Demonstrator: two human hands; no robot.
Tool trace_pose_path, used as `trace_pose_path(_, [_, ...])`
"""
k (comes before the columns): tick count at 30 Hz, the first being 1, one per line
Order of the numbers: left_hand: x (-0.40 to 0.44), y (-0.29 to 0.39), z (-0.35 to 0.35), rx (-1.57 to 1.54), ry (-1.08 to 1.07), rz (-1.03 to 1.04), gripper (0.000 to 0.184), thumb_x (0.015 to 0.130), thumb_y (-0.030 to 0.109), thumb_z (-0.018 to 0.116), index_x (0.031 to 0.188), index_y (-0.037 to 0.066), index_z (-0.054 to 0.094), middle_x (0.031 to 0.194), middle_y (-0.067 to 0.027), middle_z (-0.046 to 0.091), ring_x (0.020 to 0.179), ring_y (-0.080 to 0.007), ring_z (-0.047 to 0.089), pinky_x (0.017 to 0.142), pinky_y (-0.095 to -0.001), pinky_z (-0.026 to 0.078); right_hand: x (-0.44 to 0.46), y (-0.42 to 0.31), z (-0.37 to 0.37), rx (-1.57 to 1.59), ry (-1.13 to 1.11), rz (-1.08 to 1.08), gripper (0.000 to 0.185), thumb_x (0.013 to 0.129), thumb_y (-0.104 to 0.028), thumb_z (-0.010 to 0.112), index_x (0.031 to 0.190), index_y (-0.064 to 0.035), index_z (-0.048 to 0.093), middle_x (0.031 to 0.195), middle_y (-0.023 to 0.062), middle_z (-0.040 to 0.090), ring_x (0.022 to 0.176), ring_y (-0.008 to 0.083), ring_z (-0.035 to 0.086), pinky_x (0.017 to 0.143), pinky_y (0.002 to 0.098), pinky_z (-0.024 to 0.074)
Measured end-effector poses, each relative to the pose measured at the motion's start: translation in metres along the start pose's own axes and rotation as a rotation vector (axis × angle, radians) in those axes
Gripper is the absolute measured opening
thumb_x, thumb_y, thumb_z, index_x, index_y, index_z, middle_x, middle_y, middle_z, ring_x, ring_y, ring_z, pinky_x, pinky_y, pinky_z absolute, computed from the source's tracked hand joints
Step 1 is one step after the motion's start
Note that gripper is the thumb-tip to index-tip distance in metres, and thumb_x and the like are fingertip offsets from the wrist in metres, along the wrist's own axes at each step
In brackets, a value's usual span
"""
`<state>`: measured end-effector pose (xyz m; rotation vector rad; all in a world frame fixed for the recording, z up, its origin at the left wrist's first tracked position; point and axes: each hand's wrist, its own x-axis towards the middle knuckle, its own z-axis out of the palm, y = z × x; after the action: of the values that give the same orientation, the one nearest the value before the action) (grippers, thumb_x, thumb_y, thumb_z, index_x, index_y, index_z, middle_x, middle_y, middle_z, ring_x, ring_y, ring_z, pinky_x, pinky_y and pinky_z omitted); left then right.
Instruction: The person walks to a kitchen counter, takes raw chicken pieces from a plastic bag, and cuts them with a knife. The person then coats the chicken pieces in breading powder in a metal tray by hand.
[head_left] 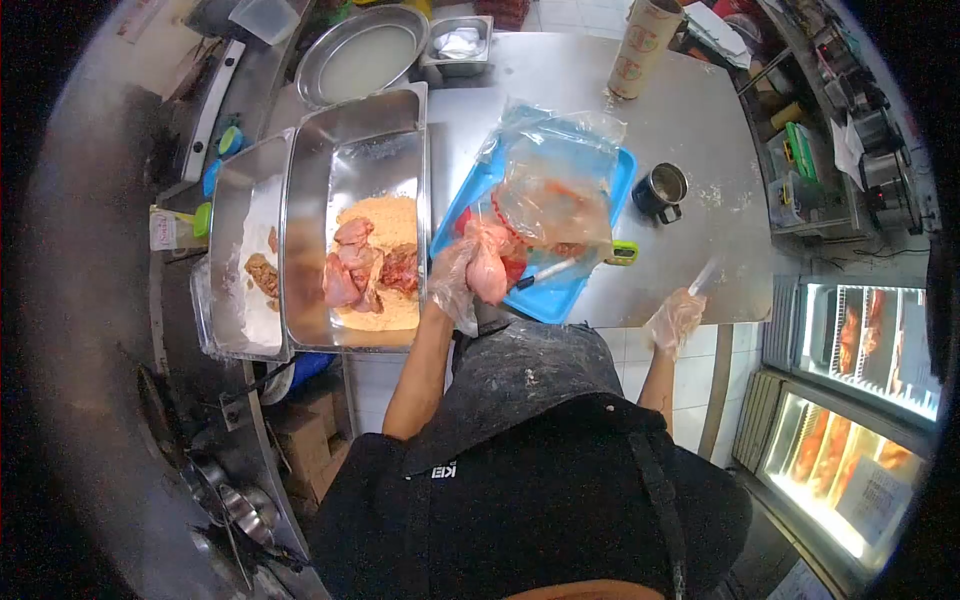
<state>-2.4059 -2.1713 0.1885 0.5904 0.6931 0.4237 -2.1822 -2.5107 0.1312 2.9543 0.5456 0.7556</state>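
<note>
My left hand (452, 283), in a clear plastic glove, is closed round a piece of raw chicken (488, 268) at the lower left of the blue tray (628, 178). My right hand (675, 320), gloved too, grips a white-handled tool (705, 278) near the table's right front edge; its far end is blurred. A clear plastic bag (555, 195) with reddish liquid lies over the tray. A dark-tipped white utensil (552, 270) rests across the tray's front part. Left of my left hand, raw chicken pieces (350, 270) lie on orange-tan powder (385, 214) in a deep metal pan (308, 170).
Beside the pan is another metal pan (228, 315) with white powder. A round metal bowl (360, 58) and a small metal container (462, 52) stand behind. A metal mug (660, 192), a green device (623, 252) and a patterned cylinder (643, 50) are on the steel table (720, 130).
</note>
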Motion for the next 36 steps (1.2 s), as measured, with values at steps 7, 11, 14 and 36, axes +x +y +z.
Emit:
trace_pose_path(7, [-0.004,0.006,0.009,0.325,0.078,0.087,0.009,0.082,0.014,0.063,0.085,0.005,0.062,0.078,-0.0011,0.061,0.067,-0.0102,0.056,0.061,-0.0236,0.047,0.025,-0.021,-0.022,0.369,-0.263,0.435,0.013,0.075,-0.011,0.052,0.075,0.0000,0.059,0.073,0.0188,0.058,0.065,0.0327,0.057,0.061,0.0415,0.0465])
trace_pose_path(11, [-0.011,0.011,0.018,0.377,0.088,0.131,0.014,0.084,0.017,0.061,0.086,0.004,0.063,0.079,-0.0020,0.062,0.069,-0.0099,0.057,0.062,-0.0235,0.047,0.057,-0.063,-0.078,0.377,0.071,-0.103,0.016,0.074,-0.010,0.056,0.084,0.0011,0.061,0.078,0.0159,0.061,0.074,0.0313,0.060,0.068,0.0394,0.0480])
trace_pose_path(14, [-0.019,0.015,0.035,0.246,0.000,-0.040,0.027,0.088,0.028,0.055,0.091,0.002,0.061,0.081,-0.0058,0.063,0.068,-0.0141,0.059,0.060,-0.0250,0.049,0.087,-0.139,-0.185,1.541,-0.486,-0.151,0.024,0.072,-0.003,0.066,0.096,-0.0038,0.062,0.091,0.0124,0.063,0.088,0.0243,0.059,0.080,0.0309,0.0456])
trace_pose_path(36, [-0.015,0.000,0.034,-0.194,-0.172,-0.336,0.049,0.080,0.045,0.062,0.106,0.004,0.056,0.095,-0.0037,0.059,0.082,-0.0129,0.057,0.067,-0.0250,0.048,0.054,-0.230,-0.143,1.621,-0.806,-0.568,0.016,0.076,0.001,0.055,0.090,-0.0022,0.064,0.079,0.0079,0.061,0.072,0.0130,0.057,0.065,0.0280,0.0460])
